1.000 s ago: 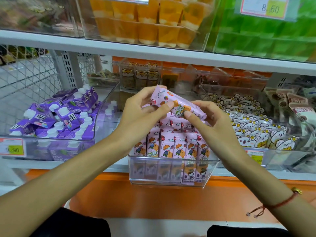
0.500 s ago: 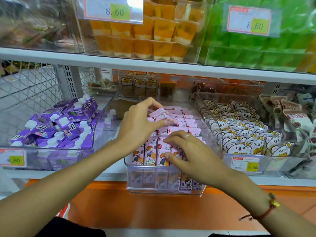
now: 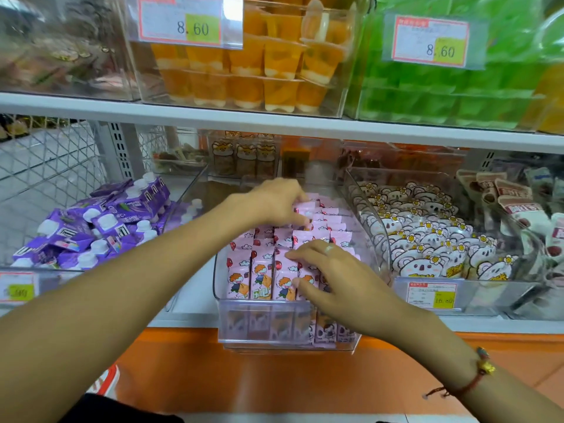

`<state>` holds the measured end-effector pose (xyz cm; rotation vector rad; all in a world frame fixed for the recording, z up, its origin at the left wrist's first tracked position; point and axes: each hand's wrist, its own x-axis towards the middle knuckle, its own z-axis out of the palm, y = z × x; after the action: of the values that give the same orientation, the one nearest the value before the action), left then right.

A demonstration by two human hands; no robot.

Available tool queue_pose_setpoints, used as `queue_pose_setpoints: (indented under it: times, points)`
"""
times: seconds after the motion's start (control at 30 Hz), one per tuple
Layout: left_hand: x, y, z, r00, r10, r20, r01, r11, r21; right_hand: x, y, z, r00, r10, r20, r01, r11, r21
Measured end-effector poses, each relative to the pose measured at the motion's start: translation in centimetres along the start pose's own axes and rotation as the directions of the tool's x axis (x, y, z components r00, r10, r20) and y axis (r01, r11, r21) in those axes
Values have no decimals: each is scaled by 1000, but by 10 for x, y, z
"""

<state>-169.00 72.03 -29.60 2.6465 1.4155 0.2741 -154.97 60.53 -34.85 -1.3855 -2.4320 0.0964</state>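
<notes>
— Where's the packet?
— Among the bin's back rows, pinched in my left hand. My right hand lies flat, fingers spread, on the front rows.
— Any tip?
— Seat it upright, front rows braced against tipping.

So the pink snack packets, each with a cartoon kid and a red balloon, stand upright in neat rows in a clear plastic bin at mid-frame. The bin pokes out past the shelf edge. One back-row packet is pinched in the left hand.
</notes>
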Motion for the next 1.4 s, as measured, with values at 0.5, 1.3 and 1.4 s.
queue_pose_setpoints:
  times: [0.5,1.3,1.4]
  points:
    - [-15,-12,17,985,125,-116,-113,988,106,-5,12,-9,999,0,-53,-14,964,-267]
    - [-91,30,4,668,-453,-590,-366,491,-791,4,-2,-21,917,299,-265,-95,807,582]
    - [-95,31,12,757,-430,-492,-322,410,-853,6,-9,-20,947,239,-214,-58,784,618]
